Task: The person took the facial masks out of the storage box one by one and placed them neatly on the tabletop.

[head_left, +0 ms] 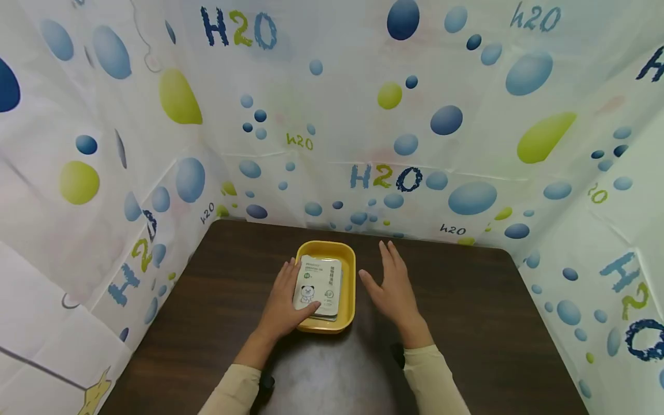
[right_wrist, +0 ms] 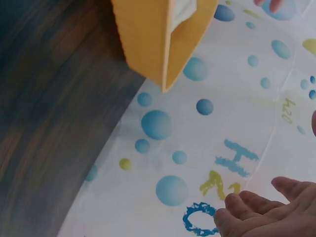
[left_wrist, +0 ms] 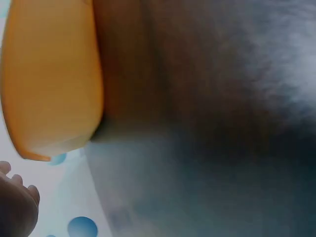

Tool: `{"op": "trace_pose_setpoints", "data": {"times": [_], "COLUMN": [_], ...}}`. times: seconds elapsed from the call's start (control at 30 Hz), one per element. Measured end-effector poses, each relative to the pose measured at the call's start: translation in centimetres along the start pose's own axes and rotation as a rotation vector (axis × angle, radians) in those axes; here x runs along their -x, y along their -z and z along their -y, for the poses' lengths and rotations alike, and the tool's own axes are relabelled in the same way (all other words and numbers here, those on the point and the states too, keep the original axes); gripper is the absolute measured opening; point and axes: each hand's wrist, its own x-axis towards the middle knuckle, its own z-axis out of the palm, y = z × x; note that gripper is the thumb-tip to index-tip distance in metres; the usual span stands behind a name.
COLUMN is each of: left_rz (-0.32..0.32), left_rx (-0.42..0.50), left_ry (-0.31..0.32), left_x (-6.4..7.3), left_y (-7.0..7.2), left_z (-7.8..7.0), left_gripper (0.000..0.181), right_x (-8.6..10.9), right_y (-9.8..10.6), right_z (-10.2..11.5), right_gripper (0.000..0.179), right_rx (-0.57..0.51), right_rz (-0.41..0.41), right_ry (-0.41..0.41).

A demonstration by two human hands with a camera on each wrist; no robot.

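Observation:
A yellow plastic tray point(head_left: 349, 308) stands on the dark wooden table, with white-and-green packets point(head_left: 320, 285) stacked inside it. The top packet bears a panda drawing and printed text. My left hand point(head_left: 282, 305) is over the tray's left side, its fingers extended and its thumb reaching across the packet's lower edge; whether it touches cannot be told. In the left wrist view, fingertips appear beside the tray's wall point(left_wrist: 52, 74). To the right of the tray, apart from it, my right hand point(head_left: 395, 290) hovers with straight fingers and holds nothing.
Dark wooden tabletop point(head_left: 482, 323) extends on both sides of the tray. A white curtain point(head_left: 342, 104) printed with blue and green bubbles surrounds the table at the back and sides. Light glare falls on the table's front.

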Motion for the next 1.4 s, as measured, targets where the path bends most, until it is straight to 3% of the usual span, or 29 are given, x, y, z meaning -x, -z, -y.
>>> {"op": "trace_pose_setpoints", "data": {"times": [0.3, 0.5, 0.9, 1.17, 1.4], "left_rz": [0.021, 0.062, 0.106, 0.09, 0.103], "left_rx": [0.038, 0.022, -0.05, -0.118, -0.156], "left_ry": [-0.003, 0.033, 0.042, 0.012, 0.007], "left_x": [0.8, 1.1, 1.2, 1.2, 1.2], "left_y": [-0.7, -1.2, -1.8, -1.9, -1.8], "left_z": [1.2, 1.6, 2.8, 2.9, 2.8], "left_gripper": [0.103, 0.107, 0.129, 0.125, 0.122], "right_x": [-0.5, -1.0, -0.9, -0.6, -0.6], "right_y": [-1.6, -3.5, -8.3, -11.5, -12.8], "right_z": [1.1, 2.0, 3.2, 3.3, 3.1], "right_gripper": [0.079, 0.08, 0.086, 0.087, 0.087], "right_rx": [-0.123, -0.214, -0.452, -0.644, -0.676], "right_rz": [-0.03, 0.006, 0.019, 0.019, -0.009], "right_ry": [0.079, 0.059, -0.074, -0.208, -0.332]}}
